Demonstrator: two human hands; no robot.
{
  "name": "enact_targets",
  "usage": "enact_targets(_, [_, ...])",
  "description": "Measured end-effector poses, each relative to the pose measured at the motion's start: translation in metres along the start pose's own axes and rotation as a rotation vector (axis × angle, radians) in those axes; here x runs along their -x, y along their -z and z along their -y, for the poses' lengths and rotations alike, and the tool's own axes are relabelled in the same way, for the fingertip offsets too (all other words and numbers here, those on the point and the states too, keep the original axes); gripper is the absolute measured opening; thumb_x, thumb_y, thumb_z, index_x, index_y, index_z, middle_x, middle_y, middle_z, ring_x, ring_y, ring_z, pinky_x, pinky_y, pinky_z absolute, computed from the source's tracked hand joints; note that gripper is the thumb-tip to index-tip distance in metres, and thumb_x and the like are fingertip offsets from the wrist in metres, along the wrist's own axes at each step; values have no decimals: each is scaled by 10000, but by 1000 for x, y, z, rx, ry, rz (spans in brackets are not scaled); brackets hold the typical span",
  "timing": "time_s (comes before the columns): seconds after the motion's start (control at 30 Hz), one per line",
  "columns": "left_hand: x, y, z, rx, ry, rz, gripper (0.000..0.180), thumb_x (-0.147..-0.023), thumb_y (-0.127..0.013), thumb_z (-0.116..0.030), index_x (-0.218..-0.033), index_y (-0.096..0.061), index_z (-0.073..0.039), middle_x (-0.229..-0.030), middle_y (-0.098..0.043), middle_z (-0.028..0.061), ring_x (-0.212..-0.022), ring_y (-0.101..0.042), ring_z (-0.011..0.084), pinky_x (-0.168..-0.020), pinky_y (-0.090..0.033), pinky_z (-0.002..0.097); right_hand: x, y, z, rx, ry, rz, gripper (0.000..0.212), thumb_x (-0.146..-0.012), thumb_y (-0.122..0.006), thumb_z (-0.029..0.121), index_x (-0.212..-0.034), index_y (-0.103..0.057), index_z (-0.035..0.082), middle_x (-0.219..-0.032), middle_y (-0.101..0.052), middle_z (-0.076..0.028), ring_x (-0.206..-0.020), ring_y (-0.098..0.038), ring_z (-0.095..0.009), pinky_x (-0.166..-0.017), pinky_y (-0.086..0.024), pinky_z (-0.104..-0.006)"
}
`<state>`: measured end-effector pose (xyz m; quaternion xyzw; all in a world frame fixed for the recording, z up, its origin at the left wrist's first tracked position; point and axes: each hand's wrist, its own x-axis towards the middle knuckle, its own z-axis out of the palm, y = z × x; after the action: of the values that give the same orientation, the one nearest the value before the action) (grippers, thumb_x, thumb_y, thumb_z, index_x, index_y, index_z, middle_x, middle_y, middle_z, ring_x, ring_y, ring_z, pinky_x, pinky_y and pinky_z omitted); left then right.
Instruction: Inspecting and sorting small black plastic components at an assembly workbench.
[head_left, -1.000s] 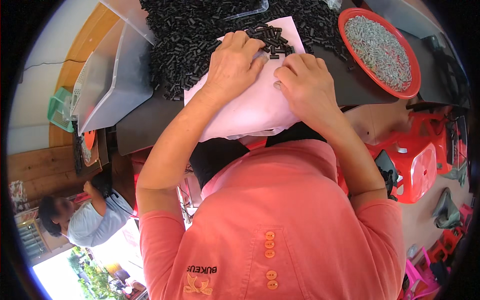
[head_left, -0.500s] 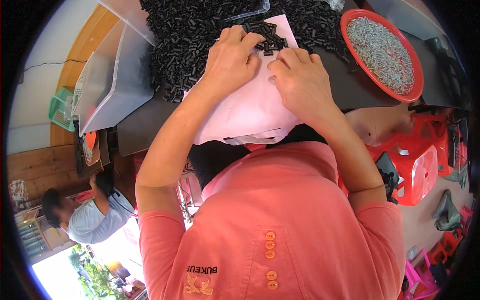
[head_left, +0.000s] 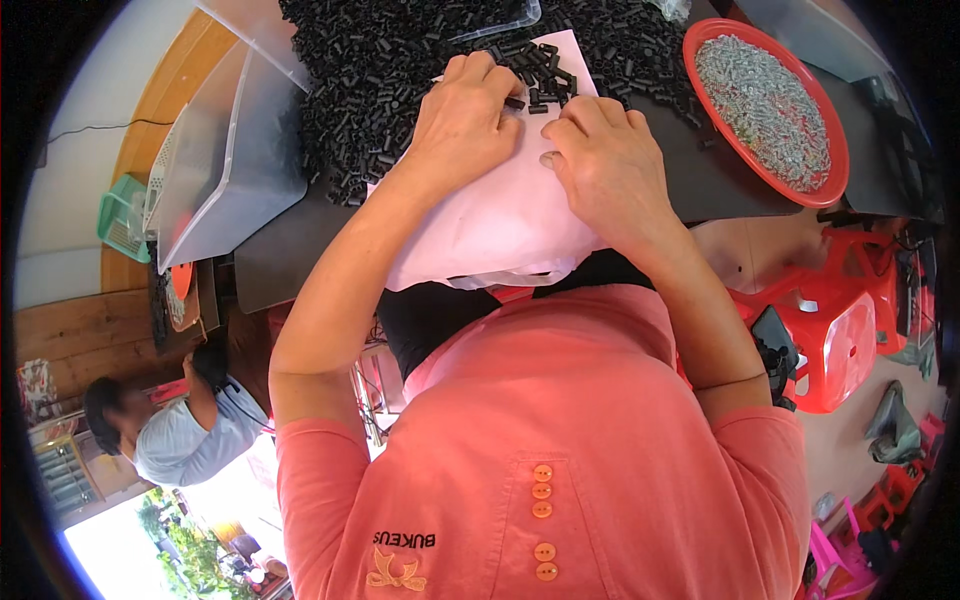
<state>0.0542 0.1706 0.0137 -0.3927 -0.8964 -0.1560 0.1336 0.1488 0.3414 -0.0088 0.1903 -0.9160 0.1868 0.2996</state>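
My left hand (head_left: 462, 118) rests on a white sheet (head_left: 480, 215) spread over the table's front edge, its fingers curled. A short black tube-like piece (head_left: 514, 103) shows between its thumb and forefinger. My right hand (head_left: 608, 160) is closed on the sheet's right side, fingertips beside a few loose black pieces (head_left: 540, 98); whatever its fingers hold is hidden. Between and beyond both hands, several more of these pieces lie on the sheet's far end. A large heap of the same black pieces (head_left: 360, 80) spreads behind and to the left.
A red round tray (head_left: 838, 180) full of small shiny metal parts stands at the right on the dark table (head_left: 740, 185). A clear plastic bin (head_left: 225, 160) leans at the left. Red stools (head_left: 825, 350) stand lower right. Another person (head_left: 195, 435) works at far left.
The black pieces between my hands have spread apart on the sheet. My right hand has shifted slightly right, and one piece now shows at my left fingertips.
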Motion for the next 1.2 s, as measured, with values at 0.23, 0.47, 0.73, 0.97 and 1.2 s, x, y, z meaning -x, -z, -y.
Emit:
enact_targets(0.23, [-7,-1,-8,37,-21,-19,323,-713,-580,-37,-1030,-638,-64,-997,-571,123,-1037,-539,323,-872,-483,421,-1,1,0,29,-14,16,189,-754,-702,179,-875,-651,42,-966,-599,-84,-952,-573,-268,-784,-437,-410])
enact_targets(0.47, [0,3,-6,83,-4,11,303,-710,-561,-7,-1002,-636,-37,-957,-568,128,-1000,-548,331,-833,-482,426,-1,1,1,35,-7,13,189,-753,-707,186,-870,-655,47,-969,-598,-78,-966,-571,-262,-777,-439,-404])
enact_targets(0.73, [19,11,-9,127,-76,-4,254,-681,-549,38,-916,-618,-26,-925,-568,131,-931,-554,347,-803,-480,433,-1,-1,0,31,-7,17,203,-757,-710,206,-880,-657,53,-968,-590,-66,-974,-566,-257,-776,-442,-408])
enact_targets(0.97, [53,23,-14,41,-223,-27,210,-646,-624,-5,-852,-609,-44,-926,-555,83,-938,-538,294,-775,-429,404,-1,-1,0,45,-20,35,203,-757,-723,219,-884,-663,72,-960,-583,-56,-971,-565,-252,-783,-442,-401])
enact_targets(1.2, [87,34,-13,34,-200,-203,286,-626,-634,24,-899,-635,-62,-975,-574,74,-939,-534,286,-776,-426,383,-2,-2,-1,16,-33,34,186,-760,-722,214,-878,-658,85,-948,-569,-47,-961,-557,-248,-774,-439,-398])
